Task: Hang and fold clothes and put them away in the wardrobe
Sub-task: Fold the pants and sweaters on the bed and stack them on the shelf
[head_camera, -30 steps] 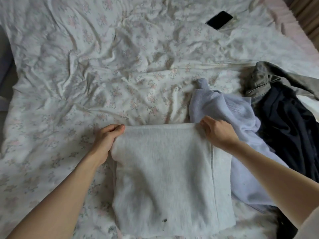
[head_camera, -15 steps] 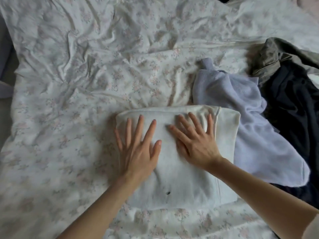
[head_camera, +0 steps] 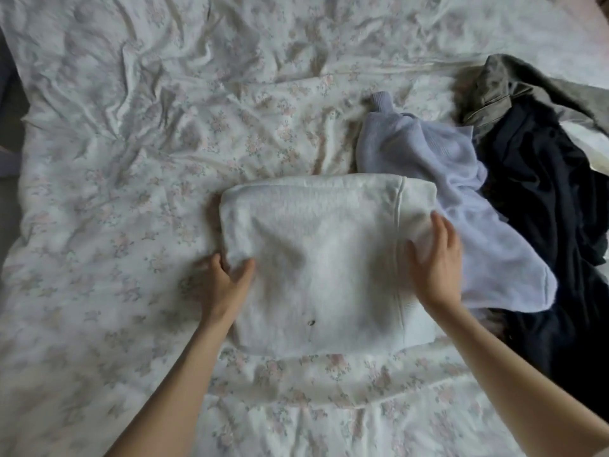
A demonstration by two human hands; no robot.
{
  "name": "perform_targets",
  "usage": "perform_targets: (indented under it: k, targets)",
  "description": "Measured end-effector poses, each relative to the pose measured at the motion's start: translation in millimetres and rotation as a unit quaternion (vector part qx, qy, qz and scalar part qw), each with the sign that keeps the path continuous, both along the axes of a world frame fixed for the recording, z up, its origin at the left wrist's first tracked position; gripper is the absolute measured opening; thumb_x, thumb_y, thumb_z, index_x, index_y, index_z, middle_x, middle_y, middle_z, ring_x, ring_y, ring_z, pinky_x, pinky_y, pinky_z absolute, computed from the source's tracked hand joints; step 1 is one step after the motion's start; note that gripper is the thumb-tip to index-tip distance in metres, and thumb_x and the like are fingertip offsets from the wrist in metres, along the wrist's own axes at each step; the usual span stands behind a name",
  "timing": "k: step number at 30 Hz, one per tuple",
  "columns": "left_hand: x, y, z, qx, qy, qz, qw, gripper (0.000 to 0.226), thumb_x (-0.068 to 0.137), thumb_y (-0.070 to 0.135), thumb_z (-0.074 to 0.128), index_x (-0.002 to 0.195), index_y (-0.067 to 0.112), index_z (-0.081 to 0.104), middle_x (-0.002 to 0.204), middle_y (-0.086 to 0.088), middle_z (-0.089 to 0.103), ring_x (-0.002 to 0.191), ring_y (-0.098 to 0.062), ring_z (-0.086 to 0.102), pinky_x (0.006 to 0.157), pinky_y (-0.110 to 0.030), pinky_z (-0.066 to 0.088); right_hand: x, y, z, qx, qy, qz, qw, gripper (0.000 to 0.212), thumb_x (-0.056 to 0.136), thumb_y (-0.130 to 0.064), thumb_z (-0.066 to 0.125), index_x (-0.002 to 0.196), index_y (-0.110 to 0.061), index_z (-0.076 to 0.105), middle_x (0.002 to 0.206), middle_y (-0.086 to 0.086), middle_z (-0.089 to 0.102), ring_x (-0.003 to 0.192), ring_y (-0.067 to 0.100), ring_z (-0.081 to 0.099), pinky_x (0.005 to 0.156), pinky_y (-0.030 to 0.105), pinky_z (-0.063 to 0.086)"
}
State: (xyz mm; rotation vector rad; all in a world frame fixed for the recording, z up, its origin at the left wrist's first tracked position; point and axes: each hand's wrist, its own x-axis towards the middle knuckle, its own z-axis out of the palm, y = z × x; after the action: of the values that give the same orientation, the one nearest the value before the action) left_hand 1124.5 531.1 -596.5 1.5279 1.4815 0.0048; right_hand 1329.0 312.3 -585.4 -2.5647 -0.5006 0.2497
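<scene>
A folded white fleece garment (head_camera: 316,255) lies flat on the floral bed sheet (head_camera: 131,159), in the middle of the view. My left hand (head_camera: 224,280) grips its left edge, thumb on top and fingers tucked under the fabric. My right hand (head_camera: 435,262) is at its right side, fingers curved over the edge where the white garment meets a pale lilac sweater (head_camera: 461,199). The fingertips of both hands are partly hidden by cloth.
To the right lies a heap of unfolded clothes: the lilac sweater, a dark navy garment (head_camera: 547,225) and an olive-grey garment (head_camera: 527,84). The crumpled sheet stretches away to the left and to the far side. The bed's left edge (head_camera: 10,192) shows dark.
Both hands have left the top of the white garment, where they pressed flat, and moved out to its left and right edges. A second ago they held the fold's top edge.
</scene>
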Motion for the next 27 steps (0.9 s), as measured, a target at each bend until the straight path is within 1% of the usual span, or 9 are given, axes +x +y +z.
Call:
perform_targets:
  k: [2,5,8,11,13,17,21,25,27]
  targets:
    - [-4.4,-3.6,-0.6,-0.069,-0.034,0.072,0.994,0.06,0.081,0.04,0.068,0.131,0.013,0.047,0.122,-0.007,0.059,0.104,-0.025,0.059,0.083,-0.035,0.047,-22.7,-19.7,-0.1,0.032,0.096,-0.111,0.989,0.063,0.083,-0.043,0.056,0.131,-0.003,0.044,0.124,0.018,0.051,0.115,0.033,0.046,0.098,0.046,0.038]
    - [-2.0,-1.1,2.1,-0.109,-0.046,0.079,0.99,0.064,0.075,0.041,0.074,0.127,0.014,0.05,0.117,-0.004,0.061,0.101,-0.023,0.059,0.085,-0.036,0.048,-35.4,-37.0,-2.7,0.004,0.171,-0.155,0.973,0.061,0.073,-0.066,0.049,0.098,-0.011,0.051,0.1,0.011,0.056,0.089,0.023,0.051,0.073,0.034,0.041]
    - [1.8,6.4,7.7,-0.15,-0.051,0.06,0.986,0.074,0.067,0.046,0.078,0.127,0.014,0.049,0.117,-0.003,0.061,0.107,-0.024,0.058,0.092,-0.04,0.048,-36.4,-31.1,-5.1,0.015,0.293,-0.217,0.931,0.061,0.077,-0.06,0.061,0.102,-0.007,0.047,0.094,0.009,0.056,0.083,0.023,0.052,0.067,0.03,0.037]
    - [-0.7,0.8,11.4,-0.168,-0.075,0.048,0.982,0.069,0.067,0.036,0.082,0.124,0.016,0.049,0.115,-0.002,0.062,0.098,-0.019,0.061,0.08,-0.033,0.05,-42.2,-26.4,-4.7,0.056,0.37,-0.248,0.894,0.062,0.077,-0.055,0.066,0.106,-0.001,0.057,0.1,0.011,0.061,0.087,0.025,0.056,0.062,0.03,0.039]
    - [-1.0,-7.6,18.4,-0.152,-0.109,0.049,0.981,0.055,0.077,0.021,0.075,0.124,0.016,0.046,0.116,-0.003,0.06,0.092,-0.018,0.061,0.073,-0.03,0.048,-37.4,-25.6,3.8,0.099,0.41,-0.257,0.869,0.054,0.076,-0.051,0.068,0.102,-0.003,0.059,0.098,0.007,0.062,0.089,0.024,0.057,0.071,0.03,0.042]
    - [-11.9,-20.5,32.0,-0.107,-0.166,0.045,0.979,0.059,0.086,0.01,0.064,0.138,0.016,0.036,0.125,-0.003,0.052,0.107,-0.02,0.053,0.085,-0.033,0.043,-27.8,-28.3,29.9,0.146,0.517,-0.204,0.818,0.042,0.076,-0.042,0.071,0.099,-0.009,0.061,0.094,0.004,0.067,0.086,0.021,0.062,0.075,0.032,0.046]
    - [-46.8,-37.7,51.0,-0.059,-0.178,0.06,0.98,0.056,0.086,0.012,0.064,0.136,0.018,0.04,0.126,-0.001,0.054,0.113,-0.022,0.053,0.095,-0.038,0.044,-39.2,-30.0,57.5,0.161,0.522,-0.145,0.825,0.024,0.082,-0.027,0.067,0.099,-0.011,0.062,0.091,0.006,0.068,0.081,0.02,0.063,0.062,0.028,0.046]
    - [-91.6,-60.8,95.6,0.024,-0.174,0.091,0.98,0.041,0.089,0.011,0.06,0.128,0.015,0.046,0.121,-0.004,0.057,0.11,-0.024,0.056,0.092,-0.039,0.047,-69.9,-25.3,94.5,0.164,0.467,-0.104,0.863,0.024,0.08,-0.014,0.069,0.1,-0.003,0.063,0.085,0.009,0.067,0.078,0.026,0.063,0.077,0.039,0.053]
    - [-113.3,-73.7,125.6,0.074,-0.164,0.114,0.977,0.034,0.092,0.012,0.055,0.124,0.011,0.045,0.117,-0.006,0.056,0.109,-0.026,0.056,0.088,-0.036,0.046,-91.2,-16.0,119.0,0.164,0.422,-0.075,0.889,0.028,0.079,-0.009,0.068,0.103,0.003,0.063,0.087,0.01,0.065,0.079,0.025,0.061,0.076,0.037,0.052]
